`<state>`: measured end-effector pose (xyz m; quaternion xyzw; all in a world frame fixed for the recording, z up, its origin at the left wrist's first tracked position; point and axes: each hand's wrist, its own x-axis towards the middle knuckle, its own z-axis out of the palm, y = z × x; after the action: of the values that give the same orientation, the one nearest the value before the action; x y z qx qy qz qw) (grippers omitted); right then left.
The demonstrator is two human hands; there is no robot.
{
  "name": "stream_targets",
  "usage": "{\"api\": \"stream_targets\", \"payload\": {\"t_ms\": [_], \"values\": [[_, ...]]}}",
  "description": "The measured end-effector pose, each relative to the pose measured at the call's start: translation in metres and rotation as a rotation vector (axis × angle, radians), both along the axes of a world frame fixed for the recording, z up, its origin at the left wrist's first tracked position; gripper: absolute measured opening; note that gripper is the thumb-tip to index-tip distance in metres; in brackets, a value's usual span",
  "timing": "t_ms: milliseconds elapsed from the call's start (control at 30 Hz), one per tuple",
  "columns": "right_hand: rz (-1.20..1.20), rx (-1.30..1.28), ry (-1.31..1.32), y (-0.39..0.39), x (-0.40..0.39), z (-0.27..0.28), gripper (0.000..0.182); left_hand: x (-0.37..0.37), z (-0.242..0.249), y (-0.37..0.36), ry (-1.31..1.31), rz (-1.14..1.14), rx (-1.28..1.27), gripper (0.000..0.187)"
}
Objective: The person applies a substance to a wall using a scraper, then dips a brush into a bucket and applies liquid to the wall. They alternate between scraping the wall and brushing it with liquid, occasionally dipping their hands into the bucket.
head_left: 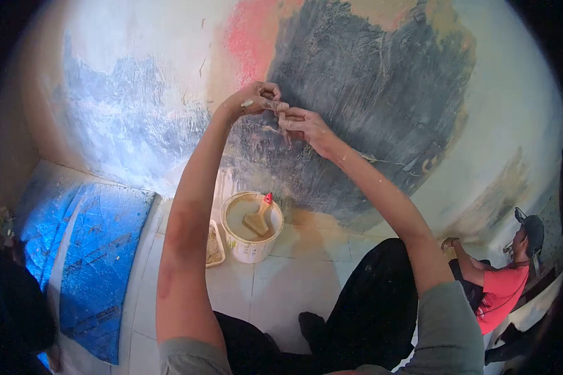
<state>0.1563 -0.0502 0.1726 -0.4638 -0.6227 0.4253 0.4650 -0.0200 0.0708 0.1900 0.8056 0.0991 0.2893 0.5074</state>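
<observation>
The small scraper sits pinched between my two hands just above the middle of the frame, pressed to the dark grey patch of the wall, and what shows of it lies roughly level, running left to right from one hand into the other. My left hand is clenched around its left end, knuckles bent, with a pale tip poking out on the thumb side; my right hand comes up from lower right and its fingertips close on the other end, so both hands are on it and touching each other there. How much of the tool is blade and how much handle I cannot tell, since my fingers hide most of it. Straight below my hands, in the lower centre, the white bucket stands on the tiled floor, with pale paste inside and a putty knife with a red-tipped handle leaning in it. A shallow tray touches the bucket on its left. Further left lies a blue tarp. My dark trouser legs fill the bottom of the frame. At the far right edge another person in a red shirt and dark cap sits low against the wall, well apart from me. Nothing stands between my hands and the wall.
</observation>
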Motion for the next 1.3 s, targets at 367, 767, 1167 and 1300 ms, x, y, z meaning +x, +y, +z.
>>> {"api": "stream_targets", "payload": {"t_ms": [367, 767, 1167, 1300], "values": [[0.158, -0.082, 0.047, 0.007, 0.015, -0.003, 0.032, -0.007, 0.004, -0.014, 0.001, 0.096, 0.032, 0.025], [-0.055, -0.030, -0.160, 0.003, 0.008, -0.010, 0.024, 0.011, -0.003, 0.007, 0.104, 0.242, 0.356, 0.026], [0.140, -0.117, -0.194, 0.014, 0.004, -0.027, 0.023, -0.009, -0.020, 0.070, 0.739, -0.048, 0.013, 0.015], [0.152, -0.103, -0.702, 0.009, -0.023, -0.075, 0.035, -0.048, -0.071, 0.064, 0.871, 0.281, -0.128, 0.012]]}}
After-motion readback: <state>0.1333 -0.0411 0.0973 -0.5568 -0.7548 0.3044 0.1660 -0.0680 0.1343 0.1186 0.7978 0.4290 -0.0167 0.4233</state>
